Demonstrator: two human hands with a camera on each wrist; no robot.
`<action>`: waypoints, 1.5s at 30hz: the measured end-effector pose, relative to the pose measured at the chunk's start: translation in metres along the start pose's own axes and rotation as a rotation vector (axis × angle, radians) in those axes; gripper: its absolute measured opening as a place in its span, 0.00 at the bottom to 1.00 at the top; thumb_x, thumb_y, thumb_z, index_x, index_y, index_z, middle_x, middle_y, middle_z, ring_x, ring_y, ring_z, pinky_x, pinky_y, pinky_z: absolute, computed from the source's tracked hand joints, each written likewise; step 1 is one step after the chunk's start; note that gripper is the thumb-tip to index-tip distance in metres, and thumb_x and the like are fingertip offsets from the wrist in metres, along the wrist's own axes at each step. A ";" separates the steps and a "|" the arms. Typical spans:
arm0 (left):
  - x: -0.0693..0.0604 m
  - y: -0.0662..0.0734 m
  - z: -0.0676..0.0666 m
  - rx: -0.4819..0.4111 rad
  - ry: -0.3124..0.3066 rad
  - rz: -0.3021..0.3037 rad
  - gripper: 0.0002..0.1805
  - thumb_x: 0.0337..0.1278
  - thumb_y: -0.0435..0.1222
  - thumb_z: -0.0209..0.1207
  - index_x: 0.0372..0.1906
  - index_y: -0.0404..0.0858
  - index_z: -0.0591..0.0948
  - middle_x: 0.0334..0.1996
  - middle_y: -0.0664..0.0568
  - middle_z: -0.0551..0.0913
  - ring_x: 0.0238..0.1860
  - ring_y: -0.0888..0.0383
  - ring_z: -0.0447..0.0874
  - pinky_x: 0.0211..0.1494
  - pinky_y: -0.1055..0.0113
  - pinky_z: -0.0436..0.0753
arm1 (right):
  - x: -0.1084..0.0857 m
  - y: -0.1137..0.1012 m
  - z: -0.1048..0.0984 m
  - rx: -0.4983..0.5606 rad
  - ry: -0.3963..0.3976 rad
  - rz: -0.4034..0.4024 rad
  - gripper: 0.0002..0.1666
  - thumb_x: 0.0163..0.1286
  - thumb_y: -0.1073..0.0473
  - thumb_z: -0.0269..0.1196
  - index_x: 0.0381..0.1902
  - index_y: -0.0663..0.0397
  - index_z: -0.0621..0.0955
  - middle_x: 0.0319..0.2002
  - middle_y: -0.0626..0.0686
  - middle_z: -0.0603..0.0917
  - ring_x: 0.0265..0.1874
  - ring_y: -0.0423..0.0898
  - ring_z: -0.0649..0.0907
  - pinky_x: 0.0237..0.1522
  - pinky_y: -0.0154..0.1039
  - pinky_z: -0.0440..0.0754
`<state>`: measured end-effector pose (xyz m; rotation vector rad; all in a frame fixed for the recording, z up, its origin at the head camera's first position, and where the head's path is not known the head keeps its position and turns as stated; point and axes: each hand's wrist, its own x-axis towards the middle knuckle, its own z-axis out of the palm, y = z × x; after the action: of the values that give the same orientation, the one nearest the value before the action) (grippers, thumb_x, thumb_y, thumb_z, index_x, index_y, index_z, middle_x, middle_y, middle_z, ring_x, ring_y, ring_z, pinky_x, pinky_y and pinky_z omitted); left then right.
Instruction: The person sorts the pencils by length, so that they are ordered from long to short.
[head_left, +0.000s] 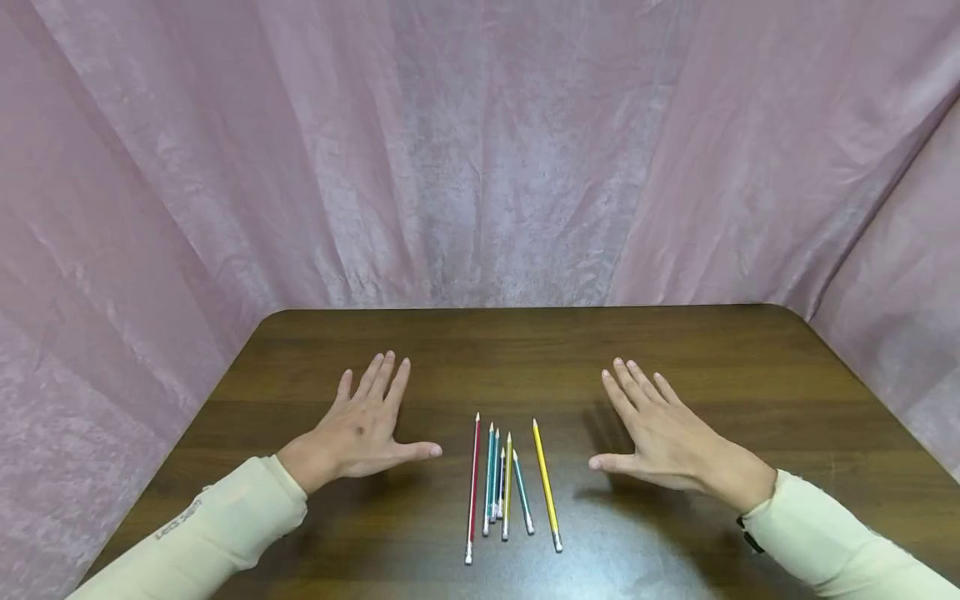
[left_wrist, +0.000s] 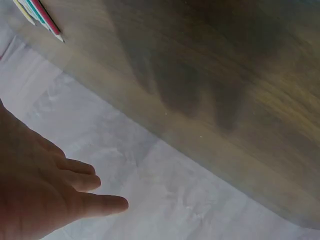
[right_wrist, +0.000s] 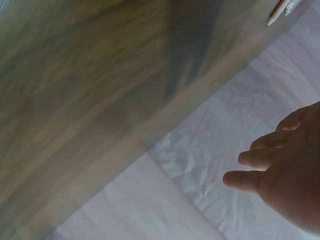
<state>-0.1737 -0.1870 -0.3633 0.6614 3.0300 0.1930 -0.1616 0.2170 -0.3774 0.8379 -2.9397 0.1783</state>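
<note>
Several pencils lie side by side on the table, tips pointing to the far edge. A red pencil (head_left: 473, 492) is at the left end and a yellow pencil (head_left: 547, 483) at the right end, a little apart. Between them are teal pencils (head_left: 490, 479), a dark one (head_left: 501, 483) and a yellow-and-dark striped one (head_left: 507, 487). To their left my left hand (head_left: 363, 429) hovers above the table, fingers straight and thumb toward the pencils. My right hand (head_left: 667, 442) mirrors it on the right side. Both hold nothing. In each wrist view only pencil tips show at a top corner.
The brown wooden table (head_left: 525, 358) has rounded far corners. Pink velvety curtains (head_left: 517, 158) hang behind it and along both sides. Both forearms wear pale sleeves (head_left: 225, 517). A small black object (head_left: 750, 536) shows at the right cuff.
</note>
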 end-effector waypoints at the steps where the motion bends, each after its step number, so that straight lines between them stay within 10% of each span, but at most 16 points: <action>1: 0.000 0.001 0.001 -0.001 0.003 0.004 0.67 0.51 0.75 0.53 0.79 0.32 0.43 0.78 0.33 0.42 0.79 0.40 0.36 0.75 0.31 0.41 | 0.001 -0.002 0.000 0.020 -0.006 0.003 0.66 0.63 0.25 0.60 0.76 0.71 0.54 0.75 0.71 0.53 0.75 0.66 0.53 0.72 0.69 0.51; 8: 0.004 0.011 0.003 -0.079 0.017 0.026 0.67 0.53 0.74 0.53 0.78 0.27 0.47 0.76 0.30 0.50 0.75 0.35 0.52 0.72 0.35 0.61 | 0.006 -0.015 0.001 0.135 0.007 -0.001 0.59 0.68 0.31 0.59 0.71 0.78 0.59 0.70 0.74 0.62 0.72 0.68 0.62 0.71 0.66 0.59; 20: 0.013 0.032 0.015 -0.370 -0.056 -0.098 0.62 0.51 0.69 0.62 0.76 0.26 0.56 0.72 0.30 0.59 0.73 0.38 0.58 0.73 0.42 0.65 | 0.017 -0.032 0.008 0.383 -0.022 0.097 0.44 0.65 0.42 0.69 0.61 0.77 0.73 0.53 0.70 0.81 0.56 0.65 0.79 0.60 0.59 0.78; 24: 0.016 0.038 0.020 -0.443 -0.036 -0.087 0.51 0.53 0.59 0.68 0.67 0.23 0.69 0.55 0.37 0.78 0.53 0.47 0.79 0.57 0.54 0.82 | 0.021 -0.038 0.012 0.489 -0.039 0.110 0.36 0.62 0.46 0.72 0.53 0.74 0.78 0.38 0.55 0.84 0.36 0.46 0.84 0.41 0.43 0.86; 28: 0.020 0.043 0.025 -0.530 -0.045 -0.074 0.33 0.52 0.49 0.73 0.52 0.25 0.80 0.31 0.50 0.80 0.28 0.61 0.75 0.33 0.68 0.80 | 0.025 -0.043 0.011 0.543 -0.104 0.116 0.29 0.62 0.48 0.73 0.46 0.69 0.80 0.28 0.45 0.82 0.26 0.37 0.79 0.31 0.34 0.82; 36: 0.022 0.053 0.031 -0.631 -0.150 -0.104 0.16 0.52 0.45 0.73 0.25 0.39 0.81 0.13 0.55 0.80 0.16 0.62 0.79 0.21 0.69 0.79 | 0.031 -0.053 0.012 0.747 -0.276 0.172 0.14 0.62 0.57 0.72 0.34 0.63 0.81 0.19 0.48 0.84 0.17 0.43 0.84 0.22 0.37 0.85; 45: 0.022 0.063 0.038 -0.716 -0.219 -0.153 0.18 0.55 0.41 0.72 0.18 0.36 0.80 0.11 0.52 0.80 0.13 0.60 0.81 0.18 0.66 0.85 | 0.038 -0.066 0.015 0.832 -0.354 0.333 0.14 0.61 0.59 0.74 0.27 0.60 0.79 0.17 0.53 0.83 0.16 0.45 0.84 0.21 0.38 0.87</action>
<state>-0.1656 -0.1168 -0.3928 0.3511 2.5086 1.0466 -0.1593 0.1396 -0.3819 0.4303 -3.2961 1.4848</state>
